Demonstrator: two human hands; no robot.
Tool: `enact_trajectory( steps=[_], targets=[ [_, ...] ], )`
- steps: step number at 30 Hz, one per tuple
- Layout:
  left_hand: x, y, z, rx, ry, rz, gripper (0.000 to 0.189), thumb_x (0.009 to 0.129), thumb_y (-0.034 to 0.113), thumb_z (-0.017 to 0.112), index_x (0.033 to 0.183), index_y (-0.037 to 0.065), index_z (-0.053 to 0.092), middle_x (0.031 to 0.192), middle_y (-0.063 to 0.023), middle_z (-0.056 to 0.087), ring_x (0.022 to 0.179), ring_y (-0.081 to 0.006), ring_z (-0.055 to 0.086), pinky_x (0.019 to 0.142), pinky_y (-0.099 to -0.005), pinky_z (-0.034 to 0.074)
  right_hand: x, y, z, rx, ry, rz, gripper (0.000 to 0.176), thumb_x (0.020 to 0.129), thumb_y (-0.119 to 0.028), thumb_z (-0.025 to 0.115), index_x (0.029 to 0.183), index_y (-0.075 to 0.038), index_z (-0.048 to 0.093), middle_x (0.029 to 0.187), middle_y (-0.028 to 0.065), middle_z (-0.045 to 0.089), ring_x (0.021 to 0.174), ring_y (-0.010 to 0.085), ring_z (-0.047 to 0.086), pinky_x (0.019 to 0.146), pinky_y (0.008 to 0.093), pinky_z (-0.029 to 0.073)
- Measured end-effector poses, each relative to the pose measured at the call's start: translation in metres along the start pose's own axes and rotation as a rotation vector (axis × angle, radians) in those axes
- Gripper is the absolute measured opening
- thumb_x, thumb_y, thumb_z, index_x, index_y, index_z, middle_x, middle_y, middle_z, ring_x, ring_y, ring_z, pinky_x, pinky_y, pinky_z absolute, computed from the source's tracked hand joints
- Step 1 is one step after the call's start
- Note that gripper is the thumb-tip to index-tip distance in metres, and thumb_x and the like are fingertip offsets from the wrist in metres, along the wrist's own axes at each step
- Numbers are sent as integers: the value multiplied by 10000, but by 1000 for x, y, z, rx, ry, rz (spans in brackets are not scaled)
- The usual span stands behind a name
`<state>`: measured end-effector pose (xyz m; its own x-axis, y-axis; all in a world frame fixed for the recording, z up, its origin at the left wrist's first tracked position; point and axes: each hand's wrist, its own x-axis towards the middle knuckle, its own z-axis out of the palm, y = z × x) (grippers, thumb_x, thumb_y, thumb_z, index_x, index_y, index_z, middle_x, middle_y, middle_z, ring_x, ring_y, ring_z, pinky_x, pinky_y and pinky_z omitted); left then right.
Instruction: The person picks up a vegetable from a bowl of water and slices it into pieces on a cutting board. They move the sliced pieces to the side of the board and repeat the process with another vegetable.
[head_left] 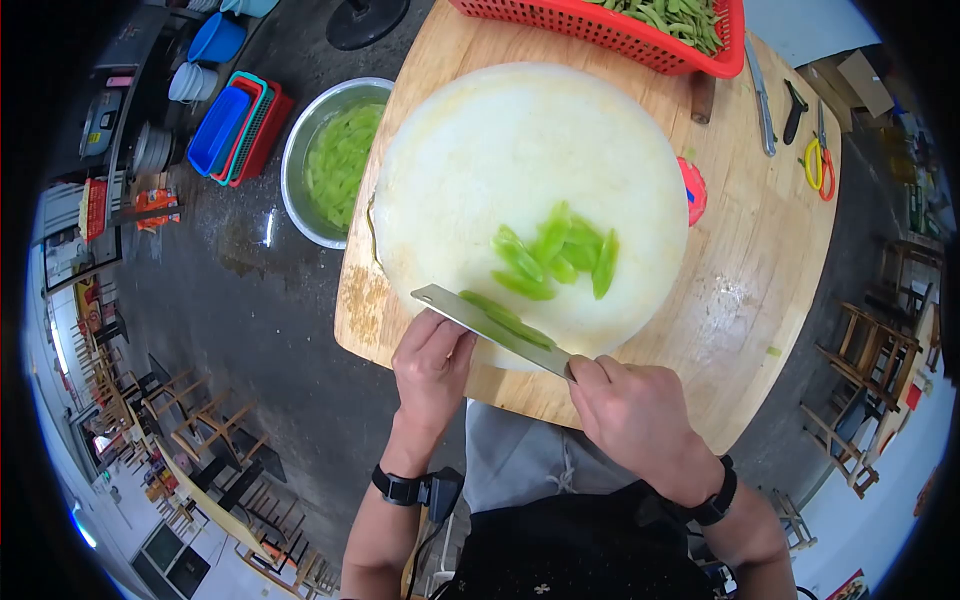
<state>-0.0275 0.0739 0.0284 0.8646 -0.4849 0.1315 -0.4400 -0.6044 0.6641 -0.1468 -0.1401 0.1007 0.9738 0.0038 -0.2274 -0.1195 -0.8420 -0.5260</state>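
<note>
From my remote seat I see a dark, wet-looking floor, and in the upper middle of the frame a pale wooden table (760, 260) with a round white cutting board (480, 150) on it. At the frame's lower middle, the right hand (635, 410) is closed tight around the handle of a knife (470, 315), hiding it. The blade runs up-left over the board's near edge, across a long green vegetable strip (510, 322). The left hand (432, 365) sits at the blade's far end, fingers curled close together. I cannot tell whether they press the blade or the strip.

I judge this to be mid-slicing. Cut slices (560, 255) are already heaped at the board's centre. The next stroke calls for keeping those curled fingertips clear of the edge.

A steel bowl (300, 150) of greens stands on the floor at the upper left, beside stacked plastic tubs (235, 125). A red basket (600, 30) is at top centre, with scissors (818, 160) at the upper right. Wooden chairs (200, 410) crowd the lower left.
</note>
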Motion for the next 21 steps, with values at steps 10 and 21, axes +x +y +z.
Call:
enact_trajectory(
  steps=[10,21],
  targets=[
    [-1,2,0,-1,3,-26,266,752,-99,827,994,7,789,926,-121,720,826,-318,717,707,-390,583,-2,0,-2,-120,4,-62,103,872,-106,695,932,-68,621,719,45,603,562,204,669,498,352,519],
    [-2,-1,0,-9,-1,-9,267,752,-106,823,995,-2,788,925,-126,719,828,-324,714,705,-393,577,-4,1,-1,-106,-5,-58,96,885,-119,689,942,-72,627,724,38,604,557,199,667,499,349,518]
  ],
)
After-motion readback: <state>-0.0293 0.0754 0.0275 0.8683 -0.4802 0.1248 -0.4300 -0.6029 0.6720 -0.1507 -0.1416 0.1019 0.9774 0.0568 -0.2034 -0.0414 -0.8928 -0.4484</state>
